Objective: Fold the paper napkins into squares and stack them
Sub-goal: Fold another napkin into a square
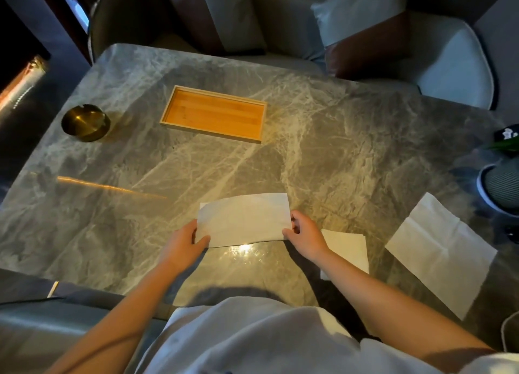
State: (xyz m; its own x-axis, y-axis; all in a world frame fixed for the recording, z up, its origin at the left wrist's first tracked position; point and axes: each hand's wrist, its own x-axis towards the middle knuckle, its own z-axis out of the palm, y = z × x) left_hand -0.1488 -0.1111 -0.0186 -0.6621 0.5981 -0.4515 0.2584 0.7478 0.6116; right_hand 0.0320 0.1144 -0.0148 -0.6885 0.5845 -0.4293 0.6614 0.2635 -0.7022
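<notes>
Both forearms reach out over the near edge of the tabletop (84, 233), bare below a pale shirt. Left hand (186, 241) pinches the near left corner of a napkin (244, 219), and right hand (304, 233) pinches its near right corner — each grip closed on the paper, thumb on top. That napkin lies as a wide rectangle, apparently folded once, its near edge lifted slightly off the stone. So the half-fold looks done; the next move calls for bringing one short end across to the other, matching corners, then pressing the crease flat. Just right of the right wrist sits a folded square (351, 247), the likely start of the stack, and farther right an open napkin (441, 253) waits. Beyond, well apart, stand a wooden tray (165, 115) and a brass ashtray (85, 122).
</notes>
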